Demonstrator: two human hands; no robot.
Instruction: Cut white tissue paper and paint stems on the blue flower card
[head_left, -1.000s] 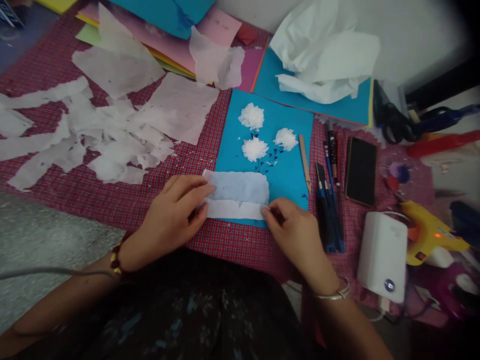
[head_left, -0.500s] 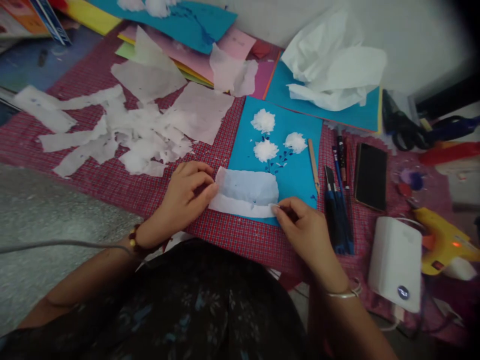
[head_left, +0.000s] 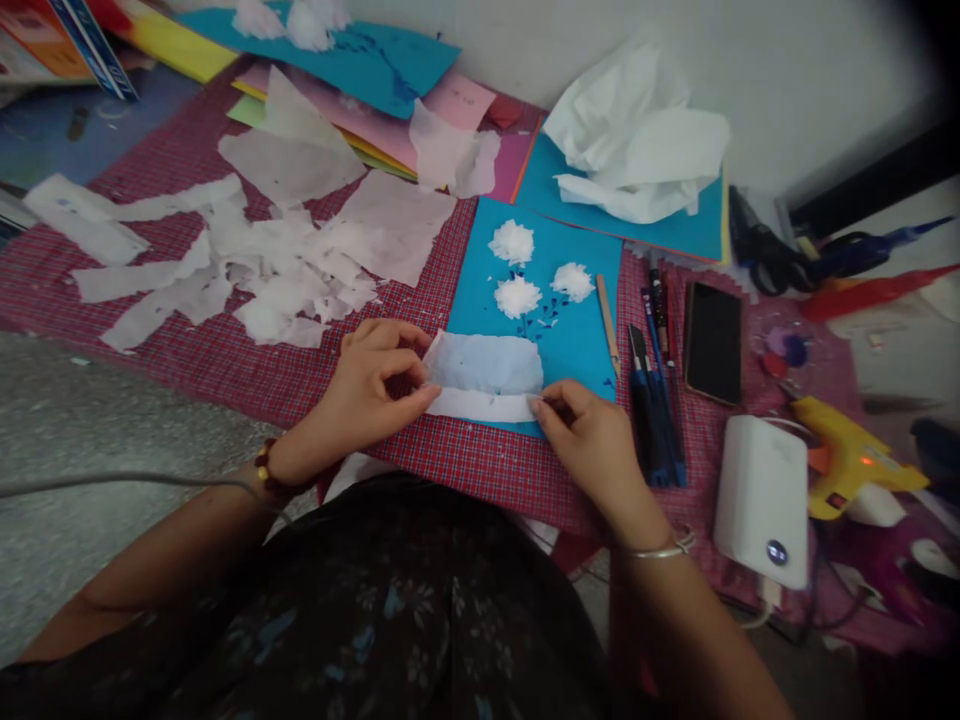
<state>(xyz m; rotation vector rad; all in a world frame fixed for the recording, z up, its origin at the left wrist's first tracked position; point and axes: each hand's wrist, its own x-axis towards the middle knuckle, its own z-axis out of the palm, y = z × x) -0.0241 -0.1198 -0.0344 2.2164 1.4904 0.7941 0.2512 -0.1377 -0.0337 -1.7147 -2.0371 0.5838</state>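
A: In the head view, what do the hands hold?
B: The left hand (head_left: 371, 385) pinches the left end of the thin white tissue paper strip (head_left: 484, 385); the right hand (head_left: 589, 440) pinches its right end.
A: Where is it lying?
B: Across the lower edge of the blue card sheet (head_left: 577, 340).

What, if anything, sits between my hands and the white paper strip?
Nothing visible. The left hand pinches the paper strip at its left end, the right hand at its right end, over the blue card.
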